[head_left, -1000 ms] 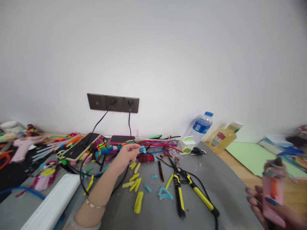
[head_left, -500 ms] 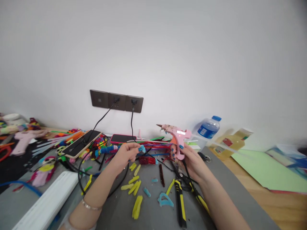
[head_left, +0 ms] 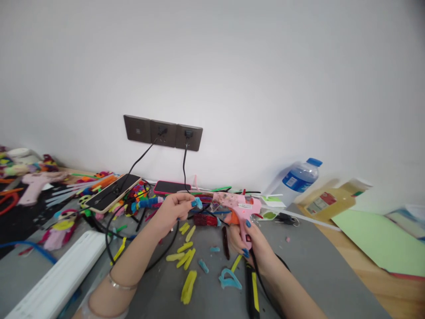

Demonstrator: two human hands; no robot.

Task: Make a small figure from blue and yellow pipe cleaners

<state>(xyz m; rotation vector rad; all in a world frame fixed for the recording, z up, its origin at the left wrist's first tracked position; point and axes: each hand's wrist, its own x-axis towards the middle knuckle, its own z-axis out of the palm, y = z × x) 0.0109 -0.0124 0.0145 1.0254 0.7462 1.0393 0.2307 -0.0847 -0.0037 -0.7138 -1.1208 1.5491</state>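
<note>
Pinched in the fingertips of my left hand [head_left: 177, 212] is a small light blue fuzzy piece [head_left: 198, 203]. My right hand [head_left: 249, 239] is wrapped round the handle of a pink glue gun [head_left: 241, 204], whose nozzle points left toward the blue piece. A glue stick sticks out of the gun's rear. Below the hands on the grey mat [head_left: 159, 288] lie several yellow fuzzy pieces [head_left: 188, 287], short blue pieces [head_left: 203, 266], a bent blue loop [head_left: 230, 279] and a dark red strip [head_left: 226, 243]. A red glittery bundle [head_left: 206, 220] lies between the hands.
Yellow-black pliers [head_left: 252, 288] lie beside my right wrist. At the left are a white power strip [head_left: 66, 274], a phone [head_left: 114, 193], black cables and a fuzzy doll [head_left: 59, 228]. A blue-labelled bottle [head_left: 300, 177], a yellow bottle [head_left: 328, 201] and green paper [head_left: 381, 239] are at the right.
The glue gun in my right hand has moved down and its nozzle is closer to the blue piece. My left hand keeps its pinch. The camera view has shifted slightly.
</note>
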